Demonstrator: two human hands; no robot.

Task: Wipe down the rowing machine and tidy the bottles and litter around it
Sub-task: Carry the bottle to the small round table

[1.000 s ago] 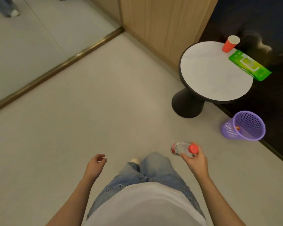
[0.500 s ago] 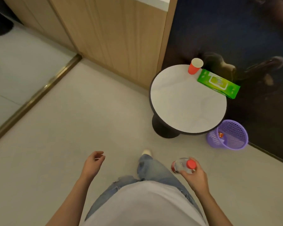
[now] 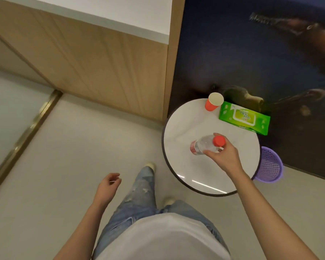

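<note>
My right hand grips a clear plastic bottle with a red cap near its neck, holding it over the middle of the round white table. Whether the bottle touches the tabletop I cannot tell. My left hand hangs by my left leg with loosely curled fingers and holds nothing. An orange paper cup and a green pack of wet wipes sit at the table's far edge. No rowing machine is in view.
A purple mesh waste basket stands on the floor just right of the table, against a dark wall. A wooden panelled wall runs behind the table to the left. A brass floor strip crosses the pale floor at the left.
I have stepped up to the table. My right hand has carried the bottle from beside my hip out over the tabletop. My left hand stays hanging loosely.
</note>
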